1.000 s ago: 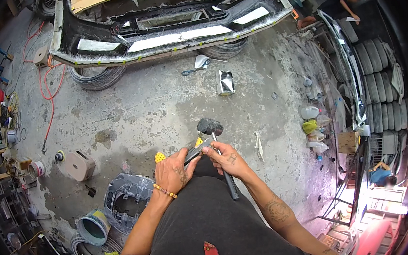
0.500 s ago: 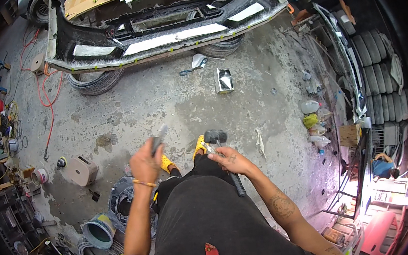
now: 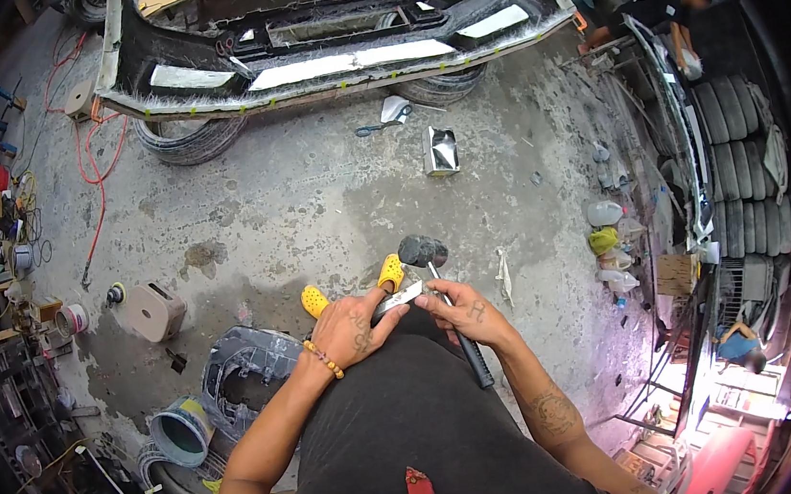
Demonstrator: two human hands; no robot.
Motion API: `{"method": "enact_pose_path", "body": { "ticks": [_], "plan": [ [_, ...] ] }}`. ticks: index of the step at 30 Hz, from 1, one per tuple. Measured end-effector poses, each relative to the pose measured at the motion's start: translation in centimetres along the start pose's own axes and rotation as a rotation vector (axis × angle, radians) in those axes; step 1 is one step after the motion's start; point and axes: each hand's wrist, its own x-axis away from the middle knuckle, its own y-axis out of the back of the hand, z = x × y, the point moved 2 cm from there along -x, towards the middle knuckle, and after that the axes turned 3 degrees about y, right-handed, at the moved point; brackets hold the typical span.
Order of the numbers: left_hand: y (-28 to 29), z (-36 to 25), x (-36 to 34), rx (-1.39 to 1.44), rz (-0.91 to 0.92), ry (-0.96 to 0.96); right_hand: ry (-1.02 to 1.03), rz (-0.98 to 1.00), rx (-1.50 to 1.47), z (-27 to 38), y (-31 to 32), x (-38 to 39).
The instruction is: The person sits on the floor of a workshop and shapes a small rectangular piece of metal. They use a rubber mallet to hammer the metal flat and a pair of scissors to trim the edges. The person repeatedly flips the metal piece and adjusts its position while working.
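My left hand is closed around the dark handle of a flat-bladed scraper, its pale blade pointing right. In my right hand is a rubber mallet, its black head up and its dark grip hanging below the fingers. The thumb and fingertips of that hand are at the tip of the blade; I cannot tell whether they pinch it. Both hands are in front of my waist, above my yellow clogs.
A black car bumper rests on tires ahead. Scissors and an open metal can are on the concrete floor. On the left are a stool and a bucket; plastic jugs stand right. A person works far right.
My left hand has moved right and down, bringing the scraper's blade to my right hand. The blade now points right instead of up. The mallet stays in my right hand.
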Motion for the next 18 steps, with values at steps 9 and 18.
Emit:
{"method": "enact_pose_path", "body": {
  "ticks": [9,18],
  "plan": [
    [-0.4,-1.2,0.4,-0.08,-0.045,0.01,0.053,-0.141,0.149,0.2,-0.3,0.5],
    [-0.9,-1.6,0.5,-0.168,-0.164,0.027,0.027,-0.149,0.124,-0.2,-0.3,0.1]
  ]
}}
